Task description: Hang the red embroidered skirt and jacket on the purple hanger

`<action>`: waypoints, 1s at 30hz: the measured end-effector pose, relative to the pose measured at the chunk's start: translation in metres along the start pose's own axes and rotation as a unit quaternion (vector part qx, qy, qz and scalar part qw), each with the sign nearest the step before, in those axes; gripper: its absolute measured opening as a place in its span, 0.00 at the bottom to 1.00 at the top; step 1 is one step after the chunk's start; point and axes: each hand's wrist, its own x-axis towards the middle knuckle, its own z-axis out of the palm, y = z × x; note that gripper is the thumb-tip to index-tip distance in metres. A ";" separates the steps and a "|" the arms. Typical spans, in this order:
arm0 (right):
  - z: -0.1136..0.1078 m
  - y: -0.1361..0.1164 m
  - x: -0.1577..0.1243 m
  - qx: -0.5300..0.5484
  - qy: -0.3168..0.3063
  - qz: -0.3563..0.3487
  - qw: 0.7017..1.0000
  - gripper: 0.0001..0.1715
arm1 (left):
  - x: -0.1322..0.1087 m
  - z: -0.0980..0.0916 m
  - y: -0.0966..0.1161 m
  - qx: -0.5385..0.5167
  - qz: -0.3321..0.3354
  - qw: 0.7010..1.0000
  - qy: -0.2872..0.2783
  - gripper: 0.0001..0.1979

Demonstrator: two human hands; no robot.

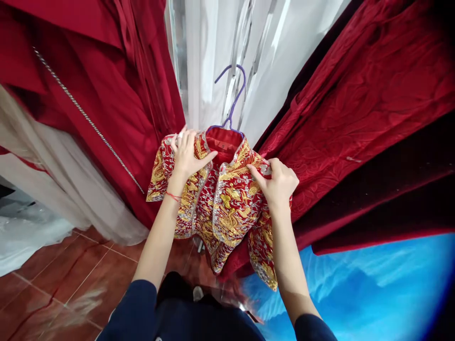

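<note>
A small red jacket [232, 208] with dense gold and silver embroidery hangs in front of me on a purple hanger [232, 102]. Its stand-up collar frames a red lining, and the front panels part over a matching embroidered layer. My left hand [186, 154] grips the shoulder on the left side, thumb pointing toward the collar. On the opposite shoulder, my right hand [275, 180] pinches the cloth, thumb in front and fingers behind. The hanger's hook overlaps a pale metal bar; whether it bears the jacket's weight I cannot tell.
Red garments hang close on the left [88, 94] and right [373, 118], with white cloth [199, 57] behind the hanger. Sheer pale fabric [81, 175] falls at lower left onto a brown tiled floor [71, 279]. Bright blue fabric [373, 289] spreads at lower right.
</note>
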 end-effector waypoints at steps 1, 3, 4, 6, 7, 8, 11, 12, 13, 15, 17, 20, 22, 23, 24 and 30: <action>0.002 0.002 0.000 -0.001 0.005 -0.002 1.000 0.31 | 0.001 0.003 0.000 0.009 -0.003 1.000 -0.008 0.35; 0.007 0.005 0.001 -0.006 0.015 -0.004 1.000 0.31 | 0.000 0.008 0.001 0.026 -0.014 1.000 -0.004 0.34; 0.009 0.006 0.001 -0.009 0.020 -0.007 1.000 0.31 | -0.002 0.009 0.001 0.033 -0.018 0.999 0.001 0.34; 0.013 0.009 0.001 -0.013 0.029 -0.017 0.999 0.30 | -0.004 0.011 0.003 0.044 -0.020 0.999 0.010 0.34; 0.015 0.010 0.001 -0.013 0.034 -0.021 0.999 0.30 | -0.005 0.012 0.004 0.048 -0.021 0.999 0.014 0.34; 0.018 0.012 0.001 -0.013 0.038 -0.023 0.999 0.29 | -0.005 0.013 0.004 0.051 -0.022 0.998 0.017 0.34; 0.024 0.016 0.002 -0.007 0.032 -0.020 0.999 0.29 | -0.005 0.014 0.006 0.057 -0.028 0.998 0.027 0.34; 0.026 0.017 0.002 -0.006 0.027 -0.018 0.999 0.29 | -0.005 0.015 0.006 0.057 -0.030 0.997 0.029 0.34; 0.028 0.017 0.003 -0.004 0.023 -0.016 1.000 0.29 | -0.005 0.015 0.006 0.057 -0.032 0.997 0.029 0.34; 0.030 0.018 0.003 -0.001 0.016 -0.010 1.000 0.30 | -0.006 0.015 0.007 0.056 -0.034 0.997 0.028 0.34; 0.032 0.017 0.003 0.007 0.009 -0.005 1.000 0.32 | -0.008 0.014 0.007 0.055 -0.036 0.997 0.027 0.34; 0.032 0.016 0.003 0.022 -0.006 0.000 1.000 0.32 | -0.010 0.013 0.008 0.060 -0.037 0.997 0.034 0.34; 0.031 0.015 0.003 0.021 -0.012 -0.001 1.000 0.32 | -0.011 0.013 0.007 0.065 -0.033 0.997 0.040 0.34; 0.030 0.015 0.002 0.017 -0.012 -0.002 1.000 0.32 | -0.011 0.014 0.007 0.067 -0.030 0.996 0.042 0.34; 0.030 0.014 0.002 0.014 -0.011 -0.003 1.000 0.32 | -0.011 0.014 0.006 0.067 -0.027 0.996 0.043 0.34; 0.027 0.011 0.001 0.005 -0.012 0.005 1.000 0.30 | -0.008 0.018 0.001 0.056 -0.022 0.997 0.040 0.33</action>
